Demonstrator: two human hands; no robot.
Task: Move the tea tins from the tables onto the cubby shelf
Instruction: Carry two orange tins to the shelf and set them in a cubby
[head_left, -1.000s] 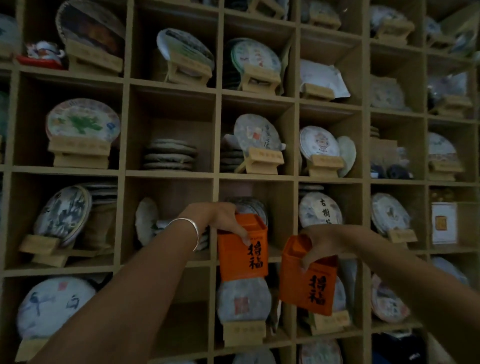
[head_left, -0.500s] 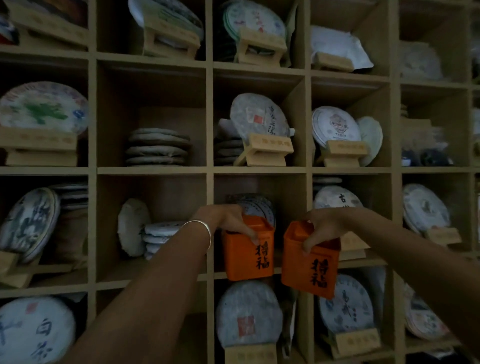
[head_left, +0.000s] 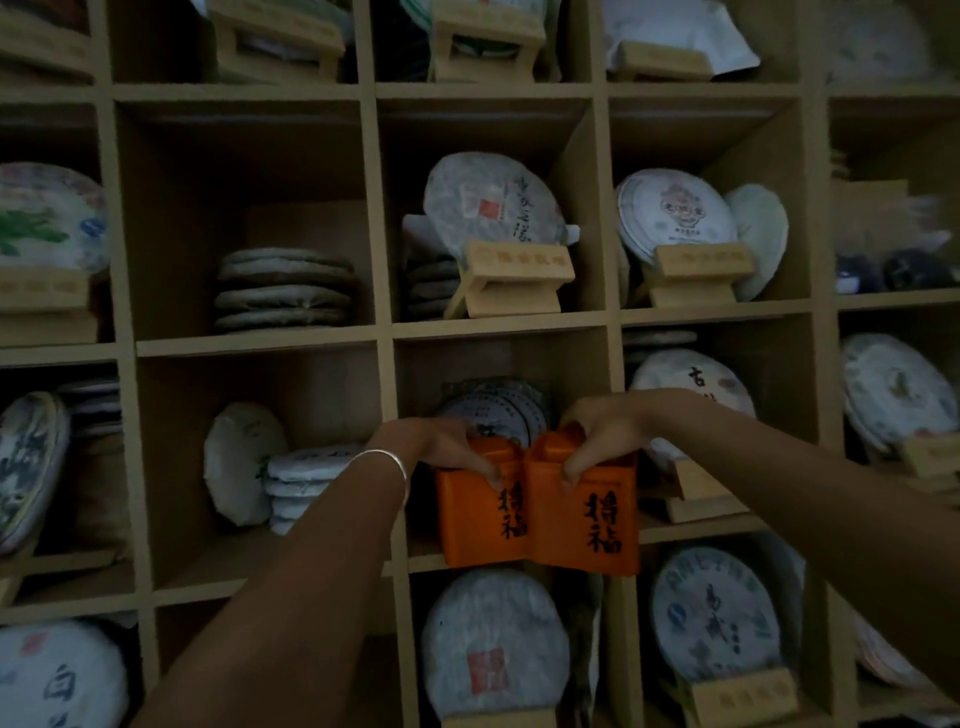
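At the mouth of the middle cubby, my left hand holds the left tin from above, fingers curled over its top and front. My right hand holds the right tin the same way, fingers wrapped down onto its orange face. Both tins stand upright, side by side and touching, at the front lip of the shelf. The right tin's lower corner seems to hang out past the lip, in front of the divider; I cannot tell how much of either base is on the board.

Behind them, wrapped tea cakes lean inside the same cubby, close to the tins' backs. A bracelet sits on my left wrist.

My worry is the fit. Two tins together look nearly as wide as the opening, so I judge that pushing straight in could catch the right one on the divider and twist it in my grip. Shoving too deep could knock the cakes over. Letting go now, with the bases maybe half off the lip, could tip a tin forward onto the floor.
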